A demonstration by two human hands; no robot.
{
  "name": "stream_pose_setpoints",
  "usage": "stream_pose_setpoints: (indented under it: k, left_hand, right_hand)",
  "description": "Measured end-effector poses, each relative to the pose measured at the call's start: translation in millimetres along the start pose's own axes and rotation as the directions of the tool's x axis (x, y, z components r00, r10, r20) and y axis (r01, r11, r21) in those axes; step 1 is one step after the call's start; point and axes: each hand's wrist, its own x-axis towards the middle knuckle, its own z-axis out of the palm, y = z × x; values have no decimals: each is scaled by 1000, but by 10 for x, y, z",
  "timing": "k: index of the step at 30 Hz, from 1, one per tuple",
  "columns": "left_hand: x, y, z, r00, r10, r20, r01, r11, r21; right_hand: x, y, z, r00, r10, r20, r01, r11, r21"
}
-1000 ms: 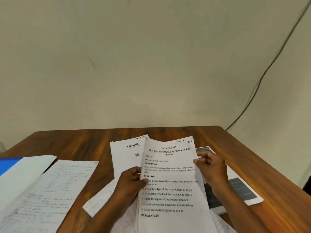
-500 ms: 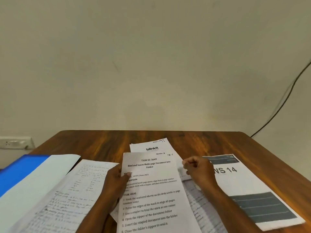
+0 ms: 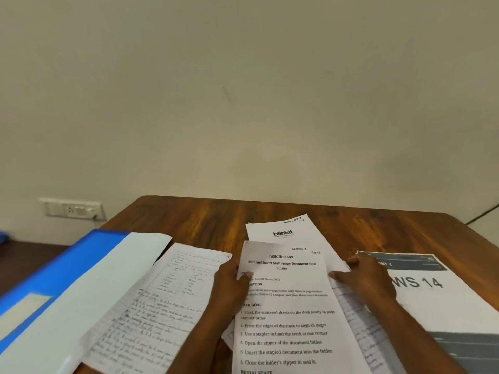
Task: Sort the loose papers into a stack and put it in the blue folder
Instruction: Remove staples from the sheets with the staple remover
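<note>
Both hands pinch the printed sheet point(image 3: 289, 306) by its side edges, left hand point(image 3: 229, 287) and right hand point(image 3: 367, 282), while the blue folder point(image 3: 67, 265) lies open leftward on the desk point(image 3: 202, 220), nearer the left

An office: wooden desk point(image 3: 189, 220), scattered papers point(image 3: 286, 306), wall socket point(image 3: 71, 210).

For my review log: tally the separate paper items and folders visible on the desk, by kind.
Printed sheets: 3 (task sheet, blinkit sheet, grey-banner sheet)
Handwritten sheets: 2 (left one, another under the right hand)
Blank white sheet: 1
Blue folder: 1
Total: 7
</note>
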Motion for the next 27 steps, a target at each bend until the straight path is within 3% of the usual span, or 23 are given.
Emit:
stream_pose_setpoints:
  k: [14, 27]
  left_hand:
    - [60, -51, -2, 1000, 7, -19, -7, 1000, 9]
    - [88, -91, 2, 1000, -8, -28, 6, 999, -45]
  right_hand:
    - [-32, -39, 59, 991, -26, -131, 41, 993, 111]
    - [-70, -89, -21, 982, -4, -190, 83, 909, 408]
